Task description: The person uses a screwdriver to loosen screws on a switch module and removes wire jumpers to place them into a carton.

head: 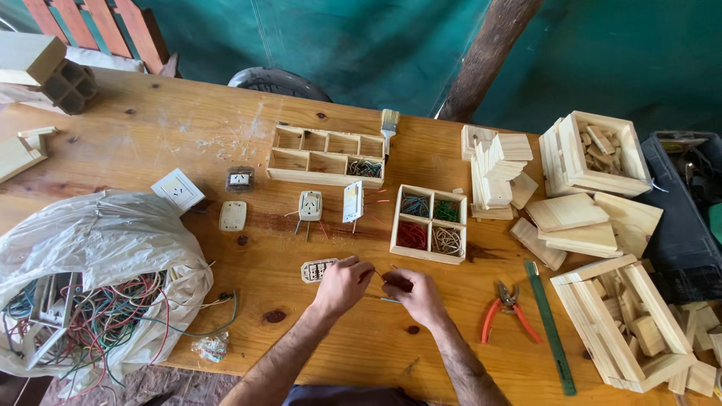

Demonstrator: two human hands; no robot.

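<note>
big translucent white plastic bag [105,248] at lower left of frame, crumpled, open, stuffed with coloured wires. tiny clear plastic packet [211,347] just right of it at table's front edge. no labels, signs, screens.

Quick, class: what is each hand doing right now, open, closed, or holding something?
Left hand: fingers pinched shut on a thin wire.
Right hand: fingers curled shut around the same wire.

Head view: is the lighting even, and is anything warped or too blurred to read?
Head view: soft daylight, faint shadows, no glare; wide-lens bowing bends the wooden table edge; left hand and right hand are sharp, but the thin wire piece between them is too small to resolve.
</note>
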